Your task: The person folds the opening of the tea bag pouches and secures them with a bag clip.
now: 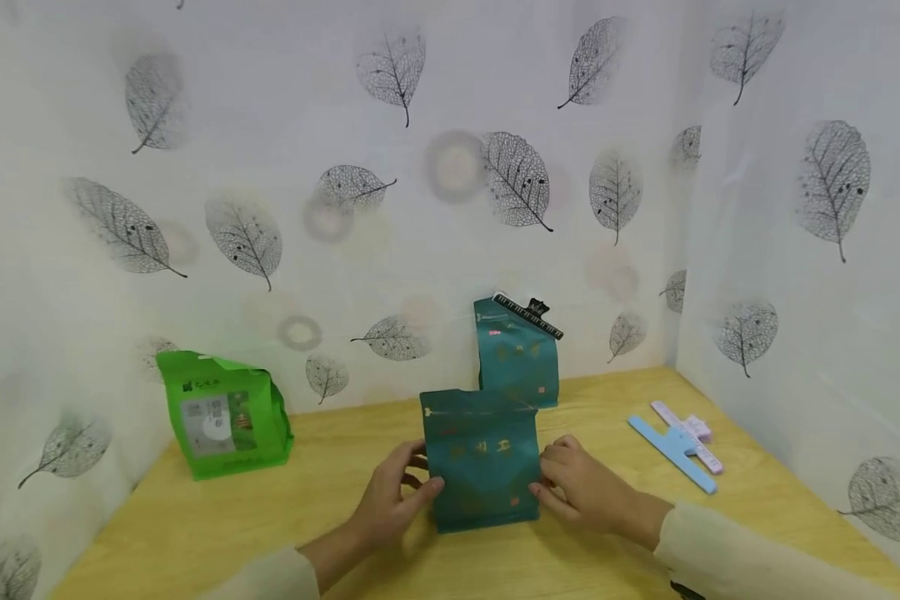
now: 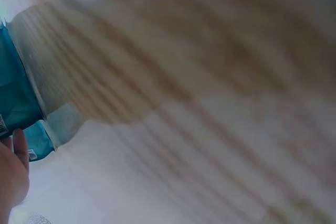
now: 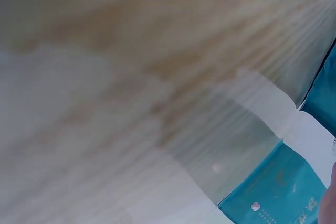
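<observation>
A teal stand-up pouch [image 1: 483, 467] stands upright near the front middle of the table, its top edge unclipped. My left hand [image 1: 390, 500] grips its left side, thumb on the front and fingers behind. On the opposite side, my right hand [image 1: 588, 492] pinches the lower right edge. The left wrist view catches part of the pouch [image 2: 16, 82] and of my left hand [image 2: 13, 177] at its left border. In the right wrist view, only a strip of the pouch [image 3: 323, 98] and a bit of my right hand [image 3: 329, 203] appear.
Behind stands a second teal pouch [image 1: 521, 367] with a black clip [image 1: 528, 315] slanted across its top. A green pouch [image 1: 228, 417] is at the back left. On the right lie a blue clip [image 1: 671, 454] and a pale pink clip [image 1: 686, 437]. Leaf-patterned cloth walls border the wooden table [image 1: 330, 467].
</observation>
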`<action>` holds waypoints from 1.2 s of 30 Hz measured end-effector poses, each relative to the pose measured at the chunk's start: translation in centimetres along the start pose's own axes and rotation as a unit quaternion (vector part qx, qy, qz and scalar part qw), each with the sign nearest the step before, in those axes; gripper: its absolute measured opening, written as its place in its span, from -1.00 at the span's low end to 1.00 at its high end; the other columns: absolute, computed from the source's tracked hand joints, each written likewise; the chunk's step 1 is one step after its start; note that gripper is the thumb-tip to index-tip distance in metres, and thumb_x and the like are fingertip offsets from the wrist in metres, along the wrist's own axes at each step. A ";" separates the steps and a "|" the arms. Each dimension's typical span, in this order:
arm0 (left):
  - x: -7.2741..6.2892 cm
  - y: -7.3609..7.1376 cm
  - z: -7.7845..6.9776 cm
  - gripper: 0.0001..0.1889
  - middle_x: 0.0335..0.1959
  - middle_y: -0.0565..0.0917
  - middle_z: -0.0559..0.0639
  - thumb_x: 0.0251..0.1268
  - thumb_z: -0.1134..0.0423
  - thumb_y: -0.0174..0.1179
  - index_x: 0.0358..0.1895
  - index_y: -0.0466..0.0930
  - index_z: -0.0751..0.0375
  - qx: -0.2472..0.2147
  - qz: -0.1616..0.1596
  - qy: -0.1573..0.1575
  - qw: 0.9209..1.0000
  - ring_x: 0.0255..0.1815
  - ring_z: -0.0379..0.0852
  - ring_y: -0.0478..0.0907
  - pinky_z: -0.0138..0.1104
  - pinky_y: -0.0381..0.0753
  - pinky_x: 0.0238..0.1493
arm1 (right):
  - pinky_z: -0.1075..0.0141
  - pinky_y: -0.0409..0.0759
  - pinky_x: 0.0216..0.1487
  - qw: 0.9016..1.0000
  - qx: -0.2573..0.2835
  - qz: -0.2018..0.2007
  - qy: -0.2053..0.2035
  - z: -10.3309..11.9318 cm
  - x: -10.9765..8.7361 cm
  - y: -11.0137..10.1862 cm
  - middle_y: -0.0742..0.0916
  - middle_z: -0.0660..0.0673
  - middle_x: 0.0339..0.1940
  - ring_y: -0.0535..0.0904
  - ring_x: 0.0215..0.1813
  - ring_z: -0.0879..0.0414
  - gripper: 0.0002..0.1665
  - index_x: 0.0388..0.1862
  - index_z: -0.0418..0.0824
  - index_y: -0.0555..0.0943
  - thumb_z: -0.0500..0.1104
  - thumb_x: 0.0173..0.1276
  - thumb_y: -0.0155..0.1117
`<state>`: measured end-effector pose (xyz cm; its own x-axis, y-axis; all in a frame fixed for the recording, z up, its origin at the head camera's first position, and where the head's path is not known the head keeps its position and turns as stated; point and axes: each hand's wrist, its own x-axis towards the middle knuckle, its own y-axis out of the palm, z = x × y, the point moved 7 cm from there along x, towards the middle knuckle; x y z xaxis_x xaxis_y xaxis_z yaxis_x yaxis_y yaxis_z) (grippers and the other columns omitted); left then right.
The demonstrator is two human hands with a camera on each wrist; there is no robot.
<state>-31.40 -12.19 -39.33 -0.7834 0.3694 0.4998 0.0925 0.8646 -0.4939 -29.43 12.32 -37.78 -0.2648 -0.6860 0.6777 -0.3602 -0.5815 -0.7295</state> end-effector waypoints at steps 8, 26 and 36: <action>-0.1 -0.4 -0.8 -0.48 0.14 0.58 -0.13 0.41 0.14 0.24 0.37 0.33 0.07 0.051 -0.024 0.025 0.998 0.07 -0.18 0.50 -0.16 0.59 0.05 | 0.30 0.41 -0.14 0.999 -0.049 0.004 0.018 -0.4 -0.1 -0.4 0.53 0.20 -0.52 0.38 -0.43 0.36 -0.72 -0.48 0.06 0.49 -0.03 0.49 0.18; 6.3 -3.2 -9.0 -0.36 0.13 0.65 0.05 0.19 0.24 0.43 0.32 0.35 0.19 0.115 -0.060 0.174 0.976 0.17 -0.06 0.59 -0.07 0.62 0.11 | 0.25 0.45 -0.24 0.995 -0.064 -0.067 0.028 -1.8 3.0 -3.6 0.54 0.15 -0.58 0.37 -0.49 0.33 -0.54 -0.46 -0.01 0.52 0.13 0.62 -0.08; 9.6 -1.1 -13.8 -0.53 -0.12 0.77 -0.05 0.27 0.03 0.37 0.20 0.61 0.11 0.306 0.100 0.197 0.926 -0.15 -0.17 0.71 -0.25 0.68 -0.14 | 0.26 0.64 -0.15 0.998 0.023 -0.059 0.024 -1.7 6.4 -4.6 0.69 -0.03 -0.16 0.62 -0.18 0.18 -0.55 0.05 -0.24 0.57 0.10 0.61 -0.03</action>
<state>-30.55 -4.91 -24.20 -0.4917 0.7009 0.5166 -0.2489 0.4554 -0.8548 -30.96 11.38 -29.92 -0.2666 -0.5909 0.7614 -0.3508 -0.6763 -0.6477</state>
